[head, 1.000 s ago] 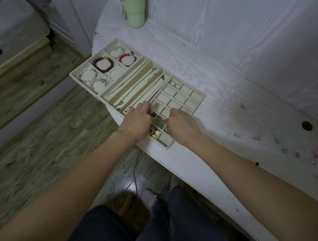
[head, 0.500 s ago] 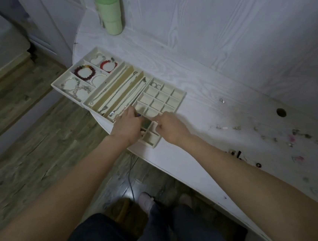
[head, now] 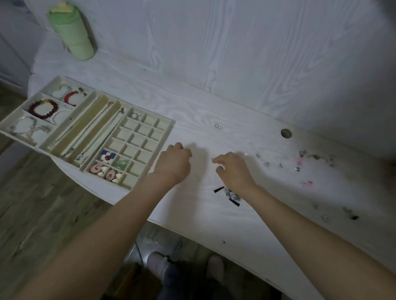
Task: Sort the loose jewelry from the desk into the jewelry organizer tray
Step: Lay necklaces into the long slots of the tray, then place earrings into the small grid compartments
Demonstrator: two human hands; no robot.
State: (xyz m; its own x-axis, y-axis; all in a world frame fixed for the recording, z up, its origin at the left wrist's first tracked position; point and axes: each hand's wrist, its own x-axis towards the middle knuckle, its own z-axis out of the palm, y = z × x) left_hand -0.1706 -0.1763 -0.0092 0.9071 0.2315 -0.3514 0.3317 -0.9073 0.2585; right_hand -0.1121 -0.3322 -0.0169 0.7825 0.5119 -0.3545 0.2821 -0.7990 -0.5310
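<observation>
Loose jewelry [head: 297, 164] lies scattered on the white desk [head: 223, 220], right of both hands, a ring [head: 217, 126] apart near the wall. Organizer tray [head: 164, 135] sits at the desk's left end, holding bracelets [head: 43, 108], chains and earrings. Left hand [head: 174, 164] beside the tray, fingers curled, nothing visible in them. Right hand [head: 233, 170]: fingers curled over the desk; cannot tell whether they pinch anything.

- Your hands sit on bare desk [head: 205, 212]; a black-and-silver piece [head: 230, 195] lies under the right wrist.
- At nine o'clock, the tray [head: 166, 128] wall blocks low sweeps.
- At three o'clock, loose jewelry [head: 300, 164] litters the surface.
- At eleven o'clock, a cup [head: 72, 36] stands upright.
</observation>
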